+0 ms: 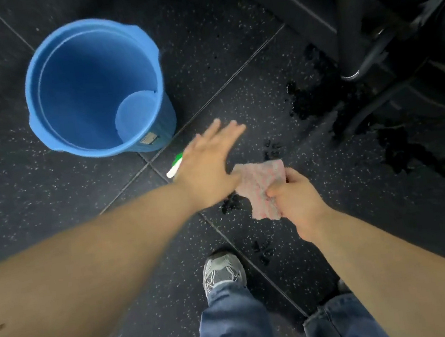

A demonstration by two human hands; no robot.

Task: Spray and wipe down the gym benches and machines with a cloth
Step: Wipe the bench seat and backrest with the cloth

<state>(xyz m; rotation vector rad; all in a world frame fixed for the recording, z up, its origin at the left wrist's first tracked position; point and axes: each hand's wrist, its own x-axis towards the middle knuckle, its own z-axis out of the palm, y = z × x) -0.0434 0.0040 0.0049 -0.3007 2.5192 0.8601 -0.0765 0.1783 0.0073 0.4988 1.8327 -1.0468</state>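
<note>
My right hand point(293, 201) grips a crumpled pinkish cloth point(260, 186) above the dark speckled floor. My left hand point(210, 167) is stretched out flat with straight fingers, just left of the cloth and touching its edge. Under the left hand, a white and green spray bottle top point(175, 166) sticks out; the rest of the bottle is hidden. The black frame and chrome foot of a gym machine point(351, 38) stand at the upper right.
A blue plastic bucket point(37, 102) stands on the floor at the upper left. Wet dark patches point(400, 153) spread across the floor near the machine base. My grey shoe point(222, 271) and jeans fill the bottom centre.
</note>
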